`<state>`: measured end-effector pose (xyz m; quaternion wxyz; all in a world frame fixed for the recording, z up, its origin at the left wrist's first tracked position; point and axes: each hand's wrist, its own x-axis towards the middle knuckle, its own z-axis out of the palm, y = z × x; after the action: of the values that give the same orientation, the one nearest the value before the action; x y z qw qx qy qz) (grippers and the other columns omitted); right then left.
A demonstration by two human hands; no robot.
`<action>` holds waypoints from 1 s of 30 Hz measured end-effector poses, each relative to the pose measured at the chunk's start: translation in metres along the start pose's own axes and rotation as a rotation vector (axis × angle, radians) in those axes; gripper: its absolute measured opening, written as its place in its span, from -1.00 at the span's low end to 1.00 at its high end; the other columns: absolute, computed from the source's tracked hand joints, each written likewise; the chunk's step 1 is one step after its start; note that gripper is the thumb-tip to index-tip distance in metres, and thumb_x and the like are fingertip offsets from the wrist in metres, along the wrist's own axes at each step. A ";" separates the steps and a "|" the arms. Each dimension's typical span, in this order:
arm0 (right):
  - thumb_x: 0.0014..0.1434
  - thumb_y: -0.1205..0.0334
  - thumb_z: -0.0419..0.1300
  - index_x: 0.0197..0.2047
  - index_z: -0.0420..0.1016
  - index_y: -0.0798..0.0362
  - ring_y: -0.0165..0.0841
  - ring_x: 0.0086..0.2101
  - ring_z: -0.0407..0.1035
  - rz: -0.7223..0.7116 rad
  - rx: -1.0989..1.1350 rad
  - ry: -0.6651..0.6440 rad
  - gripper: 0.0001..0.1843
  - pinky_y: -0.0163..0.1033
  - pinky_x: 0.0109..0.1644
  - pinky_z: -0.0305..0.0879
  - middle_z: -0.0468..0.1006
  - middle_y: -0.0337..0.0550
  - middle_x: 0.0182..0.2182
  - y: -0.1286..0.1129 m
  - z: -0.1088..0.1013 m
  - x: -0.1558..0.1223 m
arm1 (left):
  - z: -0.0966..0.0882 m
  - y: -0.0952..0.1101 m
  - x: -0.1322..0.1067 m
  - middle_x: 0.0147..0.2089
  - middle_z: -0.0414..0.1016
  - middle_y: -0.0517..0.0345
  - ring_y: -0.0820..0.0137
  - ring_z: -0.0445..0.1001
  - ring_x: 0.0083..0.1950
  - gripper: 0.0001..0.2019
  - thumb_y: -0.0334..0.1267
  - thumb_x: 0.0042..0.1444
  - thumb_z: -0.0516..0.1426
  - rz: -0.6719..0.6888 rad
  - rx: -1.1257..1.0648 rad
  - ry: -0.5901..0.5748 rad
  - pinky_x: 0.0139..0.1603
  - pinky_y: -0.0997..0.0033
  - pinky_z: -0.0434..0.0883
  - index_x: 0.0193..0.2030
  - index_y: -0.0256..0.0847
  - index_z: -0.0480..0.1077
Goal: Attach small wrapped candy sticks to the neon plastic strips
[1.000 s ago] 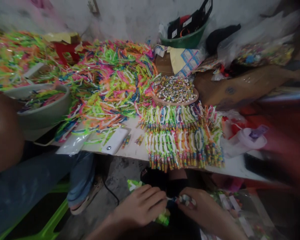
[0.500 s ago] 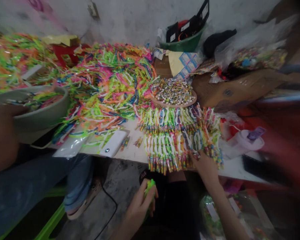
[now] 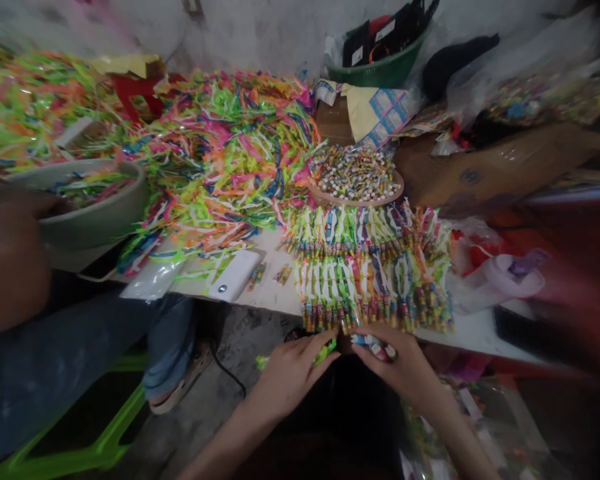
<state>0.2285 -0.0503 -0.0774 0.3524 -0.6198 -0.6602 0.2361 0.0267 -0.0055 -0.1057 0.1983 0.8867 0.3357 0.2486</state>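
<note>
My left hand is closed around a neon green plastic strip just below the table's front edge. Close to its right, my right hand pinches a few small wrapped candy rolls. The two hands nearly meet at their fingertips. Straight above them, rows of finished candy strips lie side by side on the white table. A round tray of loose candy rolls sits behind those rows.
A big heap of neon strips covers the table's left half, beside a grey bowl. A white power bank lies near the edge. Another person in jeans sits on the left. Cardboard boxes and a green basket stand behind.
My right hand has drawn back from the finished rows to the table's edge with candy rolls. My left hand has risen with the green strip to meet it.
</note>
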 end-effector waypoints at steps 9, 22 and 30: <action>0.13 0.20 0.15 -0.22 0.43 0.03 -0.38 -0.36 0.50 0.112 -0.009 -0.052 -0.85 -0.37 -0.24 0.39 0.60 -0.19 -0.36 -0.022 0.003 -0.007 | -0.012 -0.001 0.005 -0.31 0.49 0.12 0.37 0.50 -0.28 -0.72 -0.27 0.28 -0.02 0.295 0.332 -0.010 -0.29 0.38 0.47 0.09 -0.28 0.26; 0.20 0.29 0.05 -0.26 0.43 0.01 -0.36 -0.31 0.49 -0.024 -0.194 -0.179 -0.86 -0.35 -0.19 0.32 0.58 -0.19 -0.37 -0.018 0.012 -0.009 | -0.010 -0.008 0.001 -0.30 0.47 0.12 0.35 0.46 -0.29 -0.69 -0.33 0.26 -0.01 0.350 0.385 -0.078 -0.34 0.35 0.39 0.13 -0.33 0.22; 0.16 0.35 0.04 -0.25 0.42 0.02 -0.37 -0.39 0.48 -0.093 -0.329 -0.264 -0.85 -0.36 -0.32 0.24 0.56 -0.20 -0.42 -0.004 0.020 -0.016 | -0.009 -0.009 -0.002 -0.33 0.44 0.16 0.36 0.42 -0.34 -0.73 -0.40 0.28 -0.08 0.400 0.399 -0.064 -0.42 0.35 0.26 0.09 -0.28 0.24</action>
<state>0.2106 -0.0641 -0.0898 0.1674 -0.6016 -0.7581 0.1876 0.0159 0.0013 -0.1043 -0.0229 0.9641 0.1902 0.1837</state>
